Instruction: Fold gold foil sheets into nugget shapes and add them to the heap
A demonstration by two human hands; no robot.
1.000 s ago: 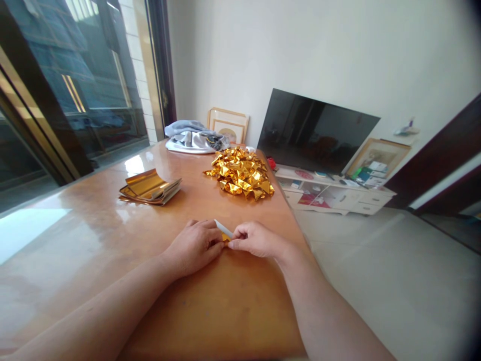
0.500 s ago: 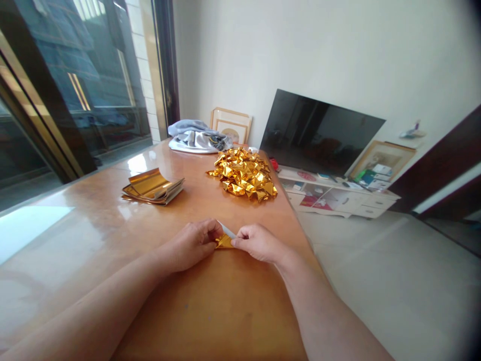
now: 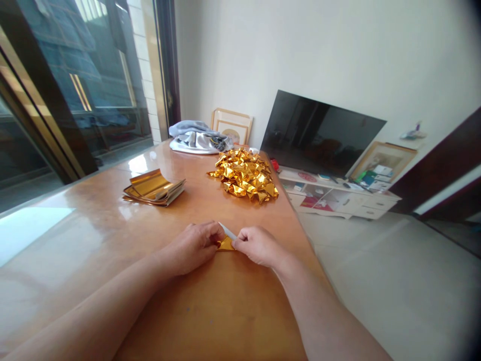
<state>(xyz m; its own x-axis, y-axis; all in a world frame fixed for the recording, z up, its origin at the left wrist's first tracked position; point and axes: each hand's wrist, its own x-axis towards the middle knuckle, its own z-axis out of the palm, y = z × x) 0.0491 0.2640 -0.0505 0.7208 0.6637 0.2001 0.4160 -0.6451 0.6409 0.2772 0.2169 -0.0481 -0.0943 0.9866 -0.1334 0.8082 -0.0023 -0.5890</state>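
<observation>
A sheet of gold foil paper (image 3: 226, 244), partly folded and with its pale back showing along the far edge, lies on the wooden table (image 3: 210, 311) between my hands. My left hand (image 3: 195, 245) pinches its left end, with thumb and fingers bent over the foil. At the other end, my right hand (image 3: 257, 244) has its thumb and curled fingers closed on the paper. Beyond them sits a heap of folded gold foil pieces (image 3: 246, 175). Farther left is a loose stack of gold foil sheets (image 3: 154, 188), its top sheet curling up.
Grey-blue cloth (image 3: 197, 138) lies bundled at the table's far end, in front of leaning picture frames (image 3: 232, 125). To the right, past the table's edge, a television (image 3: 323, 133) stands on a white cabinet (image 3: 345, 200). Glass doors (image 3: 93, 80) are on the left.
My left fingers have drawn back leftward from the fold, so more gold surface shows between the hands. The right hand keeps its pinch. The whole view has shifted slightly.
</observation>
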